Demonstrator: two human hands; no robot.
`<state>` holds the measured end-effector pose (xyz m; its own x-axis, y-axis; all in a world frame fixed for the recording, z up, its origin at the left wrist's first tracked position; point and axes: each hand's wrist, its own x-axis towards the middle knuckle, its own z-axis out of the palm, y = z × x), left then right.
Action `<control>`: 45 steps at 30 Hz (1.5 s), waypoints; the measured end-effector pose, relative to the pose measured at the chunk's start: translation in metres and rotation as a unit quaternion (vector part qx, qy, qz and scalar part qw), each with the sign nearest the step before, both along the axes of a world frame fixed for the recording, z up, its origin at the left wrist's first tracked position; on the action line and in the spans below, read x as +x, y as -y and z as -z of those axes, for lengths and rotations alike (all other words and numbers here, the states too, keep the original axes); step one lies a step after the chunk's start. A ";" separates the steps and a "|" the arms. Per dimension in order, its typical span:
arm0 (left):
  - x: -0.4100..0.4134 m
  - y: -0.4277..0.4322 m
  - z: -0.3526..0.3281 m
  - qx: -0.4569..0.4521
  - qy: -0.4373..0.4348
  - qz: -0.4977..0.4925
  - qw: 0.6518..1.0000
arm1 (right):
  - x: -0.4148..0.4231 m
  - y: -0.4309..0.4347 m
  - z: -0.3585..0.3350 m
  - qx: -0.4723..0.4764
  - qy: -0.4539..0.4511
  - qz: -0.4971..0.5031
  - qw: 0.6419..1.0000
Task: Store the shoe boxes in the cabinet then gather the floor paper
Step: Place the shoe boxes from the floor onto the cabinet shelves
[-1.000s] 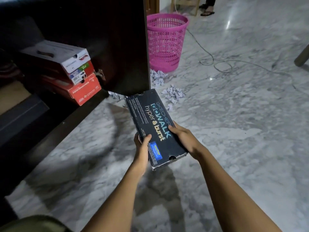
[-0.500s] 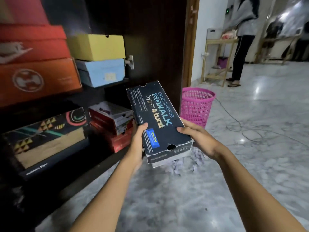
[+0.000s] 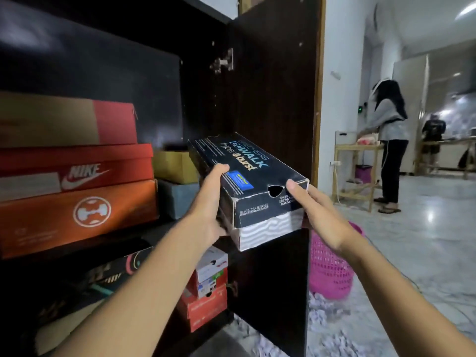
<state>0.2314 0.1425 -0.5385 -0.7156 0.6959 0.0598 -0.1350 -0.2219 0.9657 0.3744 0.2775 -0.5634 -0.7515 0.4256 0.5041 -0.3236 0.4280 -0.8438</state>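
Observation:
I hold a black Skechers shoe box (image 3: 247,176) in both hands at the height of the cabinet's upper shelf. My left hand (image 3: 208,202) grips its left side and my right hand (image 3: 322,215) grips its near right corner. The box's far end points into the dark cabinet (image 3: 116,73), above a yellow box (image 3: 172,166) stacked on a blue one (image 3: 177,197). Crumpled white paper (image 3: 324,313) lies on the marble floor beside the open cabinet door (image 3: 270,99).
Orange and red shoe boxes (image 3: 77,191) fill the shelf's left side. More boxes (image 3: 206,292) stand on the lower shelf. A pink basket (image 3: 329,269) is on the floor right of the door. A person (image 3: 389,140) stands at a wooden table behind.
I have lifted the black box from near the floor up to the upper shelf level and brought it closer to the cabinet. My view has tilted upward.

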 end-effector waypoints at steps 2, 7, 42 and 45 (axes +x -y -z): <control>-0.013 -0.007 -0.023 0.004 -0.006 -0.025 1.000 | -0.019 -0.004 -0.019 -0.003 -0.024 0.001 1.000; -0.045 -0.015 -0.071 -0.004 0.012 -0.058 0.998 | -0.057 -0.015 -0.072 -0.016 -0.034 -0.007 0.999; -0.290 -0.115 -0.139 -0.073 -0.205 -0.293 0.931 | -0.364 -0.101 -0.103 0.087 -0.073 0.192 0.975; -0.308 -0.117 -0.141 -0.088 -0.214 -0.299 0.926 | -0.384 -0.101 -0.103 0.122 -0.023 0.134 0.983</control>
